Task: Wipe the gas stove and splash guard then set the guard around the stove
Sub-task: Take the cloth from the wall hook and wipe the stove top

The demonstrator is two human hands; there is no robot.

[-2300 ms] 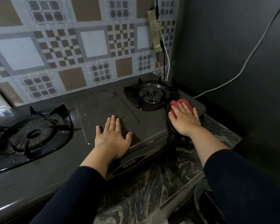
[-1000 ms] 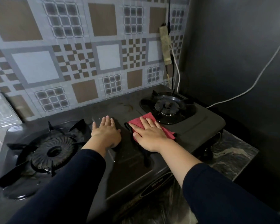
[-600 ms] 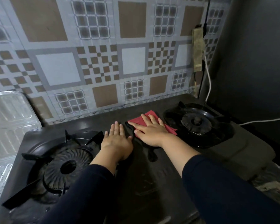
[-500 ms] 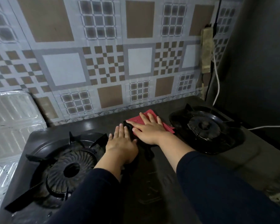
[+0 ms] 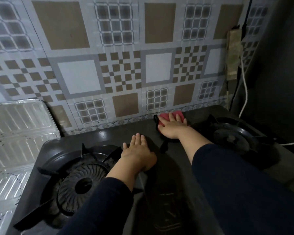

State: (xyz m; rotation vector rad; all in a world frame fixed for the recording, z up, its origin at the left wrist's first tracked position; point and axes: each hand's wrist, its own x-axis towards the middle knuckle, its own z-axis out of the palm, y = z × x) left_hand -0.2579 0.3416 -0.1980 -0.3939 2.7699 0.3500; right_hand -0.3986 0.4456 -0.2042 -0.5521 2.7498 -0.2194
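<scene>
Step in hand: stove-wiping phase; the guard work is not yet begun.
Right hand: the right hand [image 5: 171,127] is pressing flat, fingers spread, on the red cloth [image 5: 165,116]; a palm press, not a closed grip.
Cloth position: lying on the back strip of the gas stove [image 5: 159,175], between the 2 burners, just beside the tiled wall [image 5: 126,65].
Left hand: the left hand [image 5: 138,151] is resting open and flat on the stove's middle panel, holding nothing, apparently bracing.
Burners: left burner [image 5: 78,177] and right burner [image 5: 232,138] both carrying their grates.
Splash guard: the foil splash guard [image 5: 15,133] is standing off the stove's left side, spotted, apparently unwiped.
Next move, judged: sweeping along the rear edge with even palm pressure, steering clear of the grate prongs.
</scene>
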